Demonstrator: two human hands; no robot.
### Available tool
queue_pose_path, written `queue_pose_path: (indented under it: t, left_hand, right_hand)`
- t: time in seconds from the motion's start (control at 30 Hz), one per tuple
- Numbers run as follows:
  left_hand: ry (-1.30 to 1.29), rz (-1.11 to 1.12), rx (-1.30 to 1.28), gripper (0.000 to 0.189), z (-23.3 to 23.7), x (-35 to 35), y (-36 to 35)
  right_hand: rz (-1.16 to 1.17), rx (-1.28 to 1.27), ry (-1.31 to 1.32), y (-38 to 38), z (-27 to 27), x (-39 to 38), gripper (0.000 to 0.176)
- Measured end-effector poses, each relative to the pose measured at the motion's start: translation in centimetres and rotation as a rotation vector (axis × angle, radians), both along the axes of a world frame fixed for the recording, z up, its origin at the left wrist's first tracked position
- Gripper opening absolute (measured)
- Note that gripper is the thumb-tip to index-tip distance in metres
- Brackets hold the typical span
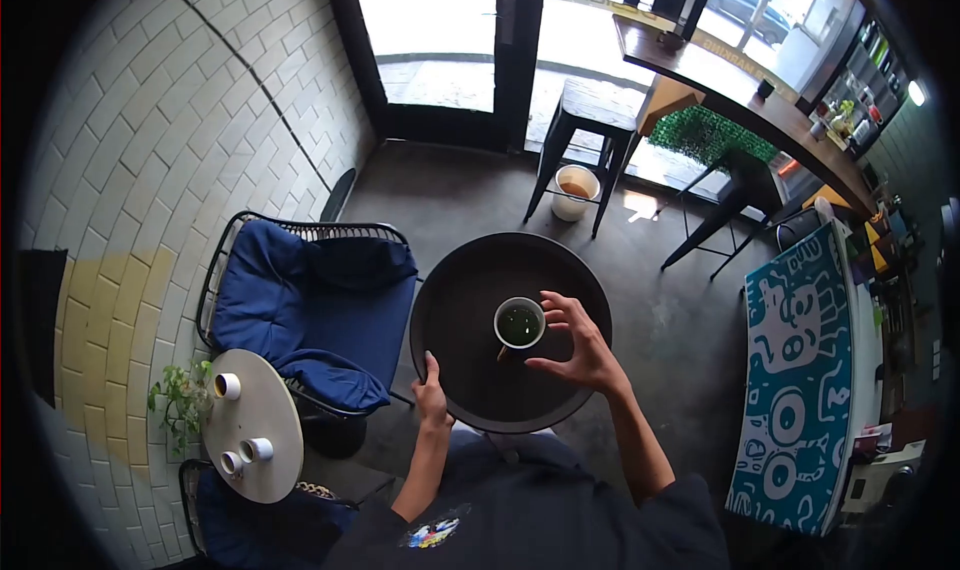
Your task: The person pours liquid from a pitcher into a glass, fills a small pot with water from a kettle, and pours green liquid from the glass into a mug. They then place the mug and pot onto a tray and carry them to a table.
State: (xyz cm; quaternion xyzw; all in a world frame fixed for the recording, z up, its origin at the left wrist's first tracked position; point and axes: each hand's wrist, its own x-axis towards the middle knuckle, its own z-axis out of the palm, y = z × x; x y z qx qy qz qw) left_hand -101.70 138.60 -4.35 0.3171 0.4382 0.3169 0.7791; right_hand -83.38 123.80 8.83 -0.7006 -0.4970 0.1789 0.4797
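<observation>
A round dark serving tray is in front of my body, its near left rim gripped by my left hand, with the thumb over the edge. On the tray, right of centre, stands a light-rimmed cup with dark green liquid inside; its small handle points toward me. Beside the cup's right side is my right hand, thumb and fingers spread in a curve, fingertips close to the rim.
At left, a small round table bears several cups and stands by a blue-cushioned chair. A black stool and a white bucket are ahead. A teal patterned counter is at right.
</observation>
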Motion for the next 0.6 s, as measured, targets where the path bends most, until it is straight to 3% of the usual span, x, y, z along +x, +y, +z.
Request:
queue_pose_path:
  t: [0.07,0.13,0.2,0.33,0.53,0.6]
  left_hand:
    - [0.081,-0.013,0.063,0.046,-0.8,4.0,0.4]
    - [0.073,-0.035,0.085,0.047,0.2,6.7,0.3]
    - [0.084,-0.093,0.074,0.047,1.0,9.2,0.2]
    - [0.128,-0.21,0.049,0.049,0.9,14.0,0.4]
    - [0.049,-0.263,0.015,0.052,-1.0,22.5,0.1]
    - [0.288,-0.17,0.013,0.054,-1.4,25.8,0.1]
  right_hand:
    - [-0.417,0.004,0.082,-2.8,-1.9,1.2,0.052]
    - [-0.596,0.06,0.143,-3.5,-2.9,1.5,0.015]
    - [-0.552,0.072,0.291,-3.6,-4.6,2.0,0.011]
    - [-0.399,0.056,0.717,-2.2,-5.4,4.0,0.019]
    - [-0.388,0.254,0.865,0.4,-8.9,11.0,0.018]
    - [-0.401,0.252,0.823,1.4,-10.8,13.9,0.017]
